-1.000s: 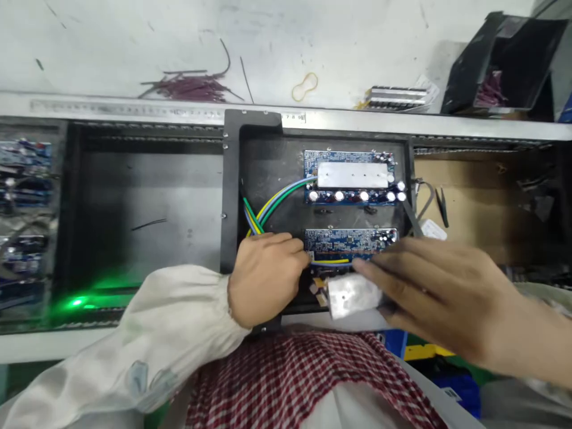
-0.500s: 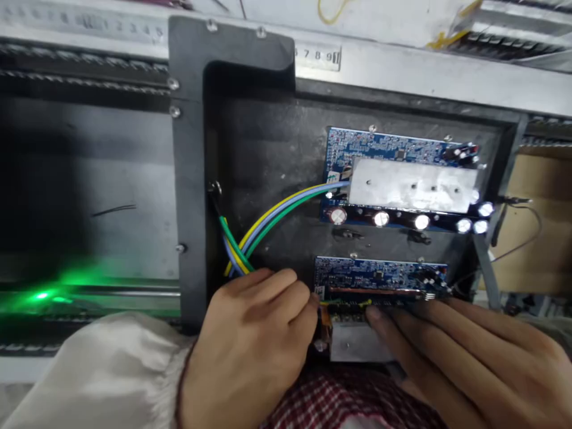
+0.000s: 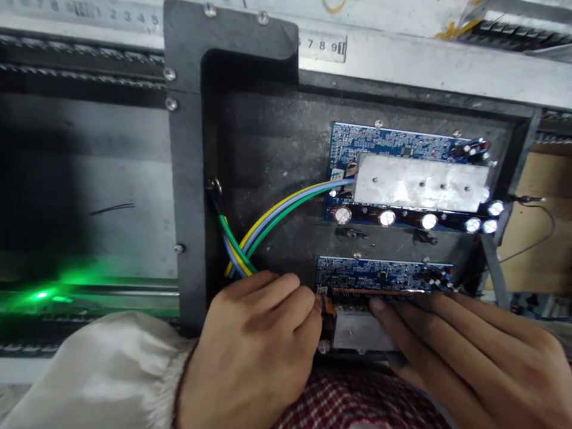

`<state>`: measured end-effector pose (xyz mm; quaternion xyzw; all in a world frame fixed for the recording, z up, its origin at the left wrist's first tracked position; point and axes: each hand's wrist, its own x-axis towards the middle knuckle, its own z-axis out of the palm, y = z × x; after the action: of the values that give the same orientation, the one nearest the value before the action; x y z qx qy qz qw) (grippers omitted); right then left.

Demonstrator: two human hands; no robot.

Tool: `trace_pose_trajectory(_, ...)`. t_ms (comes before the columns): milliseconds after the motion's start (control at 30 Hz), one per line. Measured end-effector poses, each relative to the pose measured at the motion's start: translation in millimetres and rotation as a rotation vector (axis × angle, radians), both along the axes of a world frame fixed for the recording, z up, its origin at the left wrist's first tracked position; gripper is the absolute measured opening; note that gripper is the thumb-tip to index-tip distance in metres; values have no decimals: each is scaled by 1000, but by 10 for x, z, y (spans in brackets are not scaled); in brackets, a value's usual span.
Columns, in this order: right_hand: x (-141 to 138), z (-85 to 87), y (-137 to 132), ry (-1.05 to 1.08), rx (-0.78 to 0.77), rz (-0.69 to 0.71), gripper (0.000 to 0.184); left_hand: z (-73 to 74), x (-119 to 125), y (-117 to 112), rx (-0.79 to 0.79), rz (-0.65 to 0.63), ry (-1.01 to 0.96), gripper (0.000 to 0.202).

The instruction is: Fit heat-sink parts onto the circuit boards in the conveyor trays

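In the head view my left hand (image 3: pixel 259 333) is closed, knuckles up. A bundle of green, yellow and blue wires (image 3: pixel 236 253) runs from the tray's left wall into this grip. My fingertips there and the wire ends are hidden. My right hand (image 3: pixel 465 345) lies with fingers stretched out over the lower blue circuit board (image 3: pixel 348 274), its thumb or finger tip by the board's black components. Under and beside these fingers is a bare metal heat-sink block (image 3: pixel 361 330), partly covered. Both hands are at the board's near side, apart from each other.
An upper blue circuit board (image 3: pixel 370 140) with a metal plate (image 3: pixel 422 182) has similar wires attached at its left. The black tray (image 3: pixel 185 179) surrounds both boards. A ruler (image 3: pixel 322 46) lies behind, and a green light (image 3: pixel 41 295) glows at left beside a metal rod.
The view has shifted slightly, so the boards sit a little further right. Yellow and green bits seen between my hands on the lower board no longer show. Both hands keep nearly the same pose.
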<state>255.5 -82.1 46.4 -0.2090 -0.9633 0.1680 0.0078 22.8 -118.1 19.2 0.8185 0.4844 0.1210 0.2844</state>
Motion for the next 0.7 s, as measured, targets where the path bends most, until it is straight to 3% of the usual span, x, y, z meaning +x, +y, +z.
trace_pose_trajectory(200,-70,2,44,-19,-9,17,27,4,-1,-5,58,-6,10,26)
trace_pose_trajectory(333,-87,22,48,-22,-12,-23,26,-16,7,-125,248,11,43,25)
trace_pose_trajectory(433,69,103,113,-49,-43,-42,32,-41,-10,-222,425,-109,107,32)
trace_pose_trajectory(533,321,183,183,-109,-7,-156,31,-71,-34,-258,476,-239,177,44)
trace_pose_trajectory(700,506,56,184,-101,-10,-232,23,-100,-32,-260,498,-222,160,42)
